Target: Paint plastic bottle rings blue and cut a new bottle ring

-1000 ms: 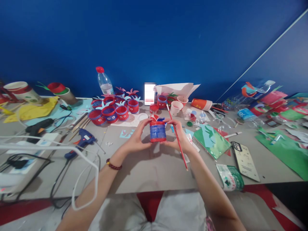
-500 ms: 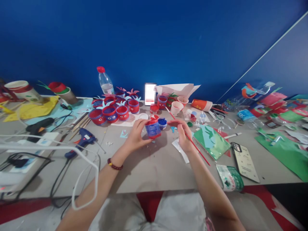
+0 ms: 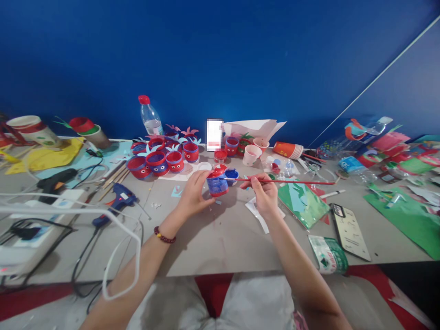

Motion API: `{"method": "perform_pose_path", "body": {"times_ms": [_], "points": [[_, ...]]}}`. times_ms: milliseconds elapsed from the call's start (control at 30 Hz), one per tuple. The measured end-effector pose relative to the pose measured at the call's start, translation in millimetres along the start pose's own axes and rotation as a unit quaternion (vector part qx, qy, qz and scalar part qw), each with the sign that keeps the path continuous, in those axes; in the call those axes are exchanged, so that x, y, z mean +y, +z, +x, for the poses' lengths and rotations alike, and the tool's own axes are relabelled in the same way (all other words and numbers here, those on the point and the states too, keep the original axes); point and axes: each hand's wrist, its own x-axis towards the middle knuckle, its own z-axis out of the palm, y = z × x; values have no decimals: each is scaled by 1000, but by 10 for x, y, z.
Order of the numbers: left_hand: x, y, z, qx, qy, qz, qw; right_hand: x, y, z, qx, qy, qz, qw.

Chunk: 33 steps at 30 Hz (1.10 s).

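My left hand grips a small cup, painted blue round its side with red at both ends, between thumb and fingers. A long red paintbrush lies nearly level in my right hand, pinched between thumb and fingers, its tip at the blue side of the cup. Just behind the held cup stands a small pot of blue paint. A pot of red paint is farther back.
Several red and blue cups with eyes stand at the back left, near a bottle. A glue gun and cables lie left. A phone, green packet and paper cups are on the right.
The paintbrush has swung from a steep slant to nearly level, and its tip has come to the cup's side. The held cup has tilted slightly.
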Motion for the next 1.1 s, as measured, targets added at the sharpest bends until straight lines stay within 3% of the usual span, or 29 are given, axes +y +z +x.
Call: {"method": "perform_pose_path", "body": {"times_ms": [367, 767, 933, 1100], "points": [[50, -4, 15, -2, 22, -24, 999, -74, 150, -89, -35, -5, -67, 997], [43, 4, -6, 1, 23, -9, 1000, -25, 46, -69, 73, -75, -186, 977], [95, -13, -2, -16, 23, -5, 1000, -45, 122, -190, 13, -156, -300, 941], [133, -3, 9, -4, 14, -6, 1000, -69, 187, -268, -58, -251, -325, 910]]}}
